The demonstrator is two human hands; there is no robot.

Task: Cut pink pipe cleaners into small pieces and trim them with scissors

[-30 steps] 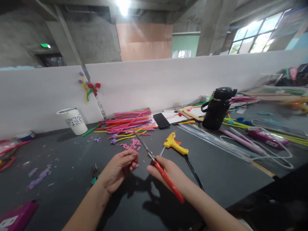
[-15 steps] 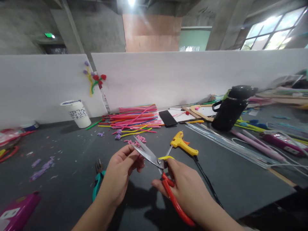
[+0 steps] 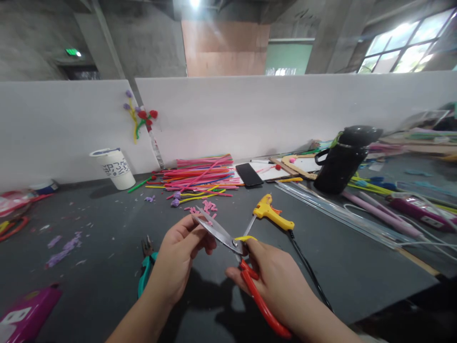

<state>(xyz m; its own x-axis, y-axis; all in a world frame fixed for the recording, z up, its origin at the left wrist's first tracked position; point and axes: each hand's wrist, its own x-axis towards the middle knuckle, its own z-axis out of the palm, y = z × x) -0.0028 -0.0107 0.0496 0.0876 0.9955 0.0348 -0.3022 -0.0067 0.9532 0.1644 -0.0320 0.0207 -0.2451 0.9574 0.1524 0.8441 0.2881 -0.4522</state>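
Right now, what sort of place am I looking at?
Probably a craft workshop: colourful stems lie piled on a dark table beyond a yellow glue gun, and the right hand holds red-handled scissors.

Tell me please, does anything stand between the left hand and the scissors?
Nothing visible does: the scissors in the right hand reach right up to the left hand. The pink pieces lie farther back.

Over the link I see grey walls [image 3: 153, 52] — a lamp [image 3: 194, 3] lit overhead, a bright window [image 3: 403, 43] at right — and a white partition [image 3: 232, 114] behind the dark table [image 3: 364, 281].
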